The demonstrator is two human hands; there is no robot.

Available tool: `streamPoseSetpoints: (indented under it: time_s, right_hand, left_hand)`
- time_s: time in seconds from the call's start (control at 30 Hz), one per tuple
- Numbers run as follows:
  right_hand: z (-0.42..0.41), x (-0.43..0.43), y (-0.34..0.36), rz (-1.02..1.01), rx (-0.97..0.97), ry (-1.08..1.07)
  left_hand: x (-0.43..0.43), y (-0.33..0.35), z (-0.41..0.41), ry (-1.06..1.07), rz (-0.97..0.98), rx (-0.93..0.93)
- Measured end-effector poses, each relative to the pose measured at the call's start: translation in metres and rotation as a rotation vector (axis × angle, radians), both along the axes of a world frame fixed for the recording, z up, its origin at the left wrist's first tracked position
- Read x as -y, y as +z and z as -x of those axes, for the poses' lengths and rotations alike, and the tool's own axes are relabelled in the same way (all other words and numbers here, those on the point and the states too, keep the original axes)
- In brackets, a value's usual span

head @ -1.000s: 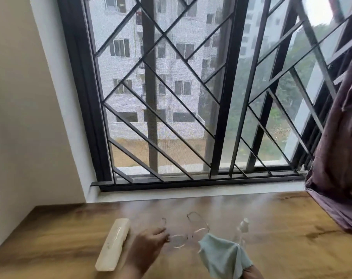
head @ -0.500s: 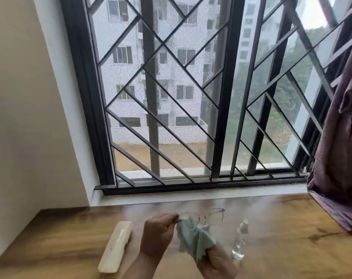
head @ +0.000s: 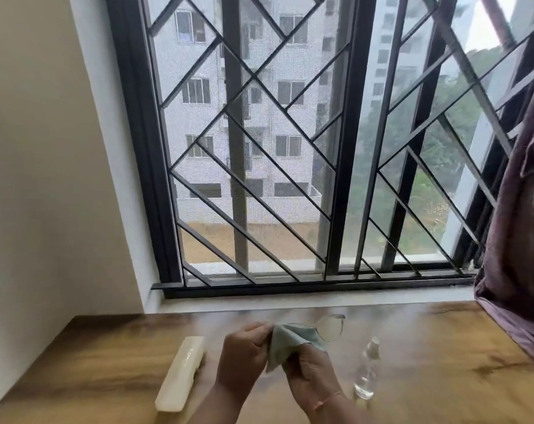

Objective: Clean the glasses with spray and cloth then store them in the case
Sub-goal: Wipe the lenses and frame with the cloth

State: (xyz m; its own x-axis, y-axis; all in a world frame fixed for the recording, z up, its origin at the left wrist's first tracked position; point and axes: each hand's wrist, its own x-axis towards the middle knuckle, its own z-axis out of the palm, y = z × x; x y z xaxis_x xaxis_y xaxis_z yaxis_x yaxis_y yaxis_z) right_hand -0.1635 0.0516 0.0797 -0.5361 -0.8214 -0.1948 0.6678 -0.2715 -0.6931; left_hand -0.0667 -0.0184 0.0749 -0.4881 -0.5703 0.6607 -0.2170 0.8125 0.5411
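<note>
Thin-rimmed glasses [head: 331, 327] are held above the wooden table [head: 427, 356]. My left hand [head: 244, 354] pinches their left end. My right hand [head: 313, 367] presses a pale green cloth [head: 285, 341] over the left lens, which is hidden under it; the right lens sticks out clear to the right. A small clear spray bottle [head: 368, 370] with a white nozzle stands upright just right of my right hand. A cream glasses case [head: 181, 373] lies shut on the table to the left of my left hand.
A barred window [head: 290, 148] with a white sill rises behind the table. A beige wall [head: 45, 179] bounds the left side. A purple curtain [head: 519, 224] hangs at the right and drapes onto the table's far right corner.
My right hand brought the cloth up onto the glasses and now wraps the left lens. Both hands with the glasses rose slightly. The case and bottle have not moved.
</note>
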Motion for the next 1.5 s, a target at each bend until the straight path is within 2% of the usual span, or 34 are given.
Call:
streamPoseSetpoints:
  time_s: [0.13,0.3,0.43,0.57,0.7,0.8,0.97,1.1,1.33,1.5]
  right_hand:
    - [0.0,0.0,0.003,0.064,0.086,0.018]
    - [0.006,-0.002,-0.002,0.123,0.211,0.159]
    - [0.003,-0.006,-0.002,0.117,0.156,0.231]
    - [-0.003,-0.003,0.002,0.031,0.049,0.153]
    - [-0.004,0.002,0.005,-0.035,0.042,0.08]
    - [-0.004,0.002,0.009,-0.015,0.066,0.079]
    - [-0.001,-0.003,0.011,0.103,0.117,0.203]
    - [-0.003,-0.006,0.011,0.169,0.076,0.247]
    - [-0.009,-0.002,0.009,0.041,-0.086,0.174]
    - [-0.009,-0.001,0.01,0.061,-0.074,0.162]
  left_hand:
    - [-0.002,0.006,-0.001,0.033,-0.005,-0.045]
    - [-0.003,0.013,-0.005,0.058,-0.034,-0.139]
    - [-0.001,0.01,-0.008,0.074,-0.05,-0.127]
    - [-0.005,0.008,-0.008,0.038,-0.035,-0.136]
    - [-0.008,0.006,-0.009,-0.008,-0.024,-0.122]
    - [-0.008,0.007,-0.01,0.017,-0.046,-0.136]
    - [-0.004,0.012,-0.012,0.098,-0.043,-0.171]
    - [-0.004,0.011,-0.012,0.102,-0.044,-0.18]
    - [-0.009,0.006,-0.013,0.054,-0.015,-0.161]
    - [-0.01,0.003,-0.012,0.074,0.007,-0.154]
